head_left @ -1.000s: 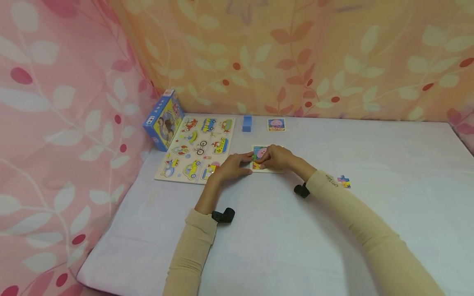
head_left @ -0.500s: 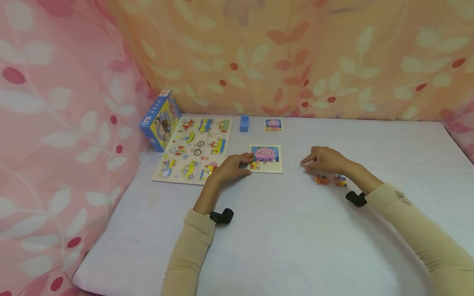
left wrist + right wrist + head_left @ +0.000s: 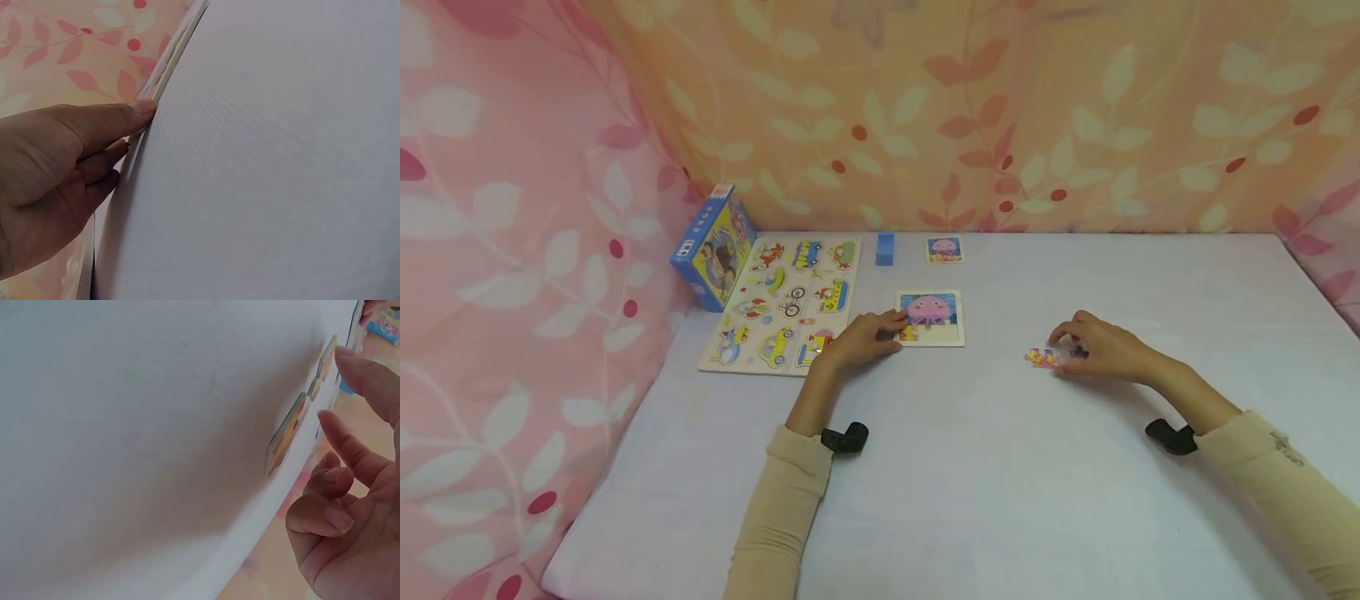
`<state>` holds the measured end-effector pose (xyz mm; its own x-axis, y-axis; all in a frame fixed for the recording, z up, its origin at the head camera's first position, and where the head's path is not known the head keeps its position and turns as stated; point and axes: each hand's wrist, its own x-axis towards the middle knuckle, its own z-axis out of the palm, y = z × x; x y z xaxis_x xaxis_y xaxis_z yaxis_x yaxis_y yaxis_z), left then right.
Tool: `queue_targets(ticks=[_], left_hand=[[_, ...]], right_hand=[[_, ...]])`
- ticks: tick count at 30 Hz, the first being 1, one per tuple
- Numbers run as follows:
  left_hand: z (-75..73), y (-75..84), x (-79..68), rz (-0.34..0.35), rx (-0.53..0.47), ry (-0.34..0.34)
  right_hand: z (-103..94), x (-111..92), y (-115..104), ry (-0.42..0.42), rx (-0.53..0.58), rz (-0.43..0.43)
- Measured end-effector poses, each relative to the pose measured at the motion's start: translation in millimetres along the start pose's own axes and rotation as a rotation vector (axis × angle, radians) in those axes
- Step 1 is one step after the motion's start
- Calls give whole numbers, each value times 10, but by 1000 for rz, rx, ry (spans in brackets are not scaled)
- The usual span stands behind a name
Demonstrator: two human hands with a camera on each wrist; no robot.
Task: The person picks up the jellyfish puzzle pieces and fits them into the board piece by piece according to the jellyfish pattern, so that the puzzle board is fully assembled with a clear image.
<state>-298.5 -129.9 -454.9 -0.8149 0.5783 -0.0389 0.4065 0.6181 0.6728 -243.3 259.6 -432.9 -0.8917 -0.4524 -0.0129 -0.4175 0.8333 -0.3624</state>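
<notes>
A square jigsaw board (image 3: 946, 337) with a pink jellyfish picture lies on the white-covered table; part of its lower area is bare. My left hand (image 3: 859, 340) holds its left edge, with the thumb (image 3: 145, 106) against the near side and the fingers bent beside it. To the right, my right hand (image 3: 1108, 348) hovers over two loose jigsaw pieces, thumb and forefinger spread apart. The thumb (image 3: 350, 365) is at the yellow and pink piece (image 3: 1042, 358), and whether it touches is unclear. The other piece (image 3: 286, 434) lies partly under the hand.
Left of the board lies a wooden vehicle puzzle (image 3: 778, 308), with a blue box (image 3: 715, 250) standing at its left edge. Behind the board are a small blue block (image 3: 885, 249) and a small jellyfish picture card (image 3: 944, 249). Floral cloth (image 3: 1000, 117) hangs at the back.
My right hand has left the jigsaw board and moved right to the loose pieces, its thumb and forefinger now spread. My left hand stays at the board's edge.
</notes>
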Motion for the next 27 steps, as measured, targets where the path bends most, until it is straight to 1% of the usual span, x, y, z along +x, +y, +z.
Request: queue_targets(ticks=[5,8,13,17,22,27], left_hand=[[10,-34,-7,-9,-25,3],[7,-50,-8,0,-28,7],[-5,-59,-8,7,-31,9],[-17,-47,-9,-4,-33,2],[-17,-15,-5,9,-9,-11],[8,-15,16,7,7,-13]], right_hand=[[63,15,-21,8,-28,-13],[86,54,-52,12,-51,-22],[80,173,-138,21,-162,-68],[63,364,-292,17,-208,-108],[82,701,-600,19,-177,-172],[152,1004,-857,13,-149,-208]])
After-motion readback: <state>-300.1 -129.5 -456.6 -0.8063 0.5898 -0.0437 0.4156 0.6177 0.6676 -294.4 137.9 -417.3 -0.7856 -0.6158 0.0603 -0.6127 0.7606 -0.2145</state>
